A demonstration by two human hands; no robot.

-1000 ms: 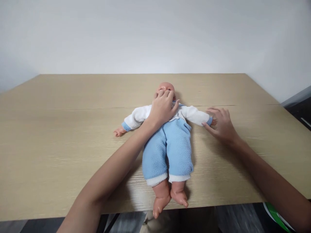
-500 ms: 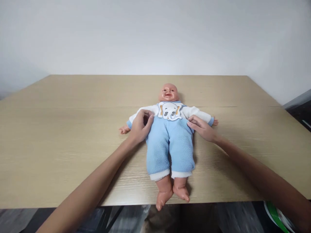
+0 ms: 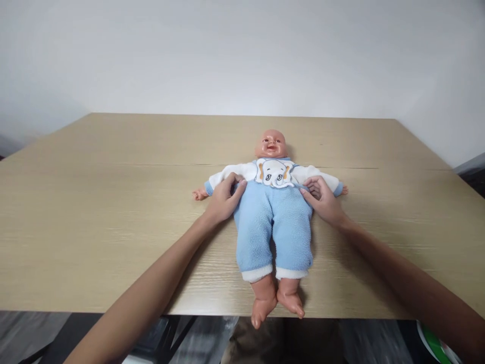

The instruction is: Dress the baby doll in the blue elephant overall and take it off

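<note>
A baby doll [image 3: 273, 222] lies on its back on the wooden table [image 3: 113, 212], head away from me, feet at the near edge. It wears a white top with an elephant bib [image 3: 275, 172] and light blue fleece trousers. My left hand [image 3: 224, 198] is closed on the trousers at the doll's waist on the left side. My right hand [image 3: 323, 201] is closed on the same waistband on the right side. The doll's arms stretch out sideways past both hands.
A plain white wall stands behind the table. A seam runs across the tabletop under the doll's shoulders. Below the near edge, dark table legs show on the floor, and a green and white object [image 3: 439, 346] sits at the bottom right.
My left hand left the doll's face and my right hand left its wrist. Both came down to the trousers' waist at the sides, uncovering the elephant bib.
</note>
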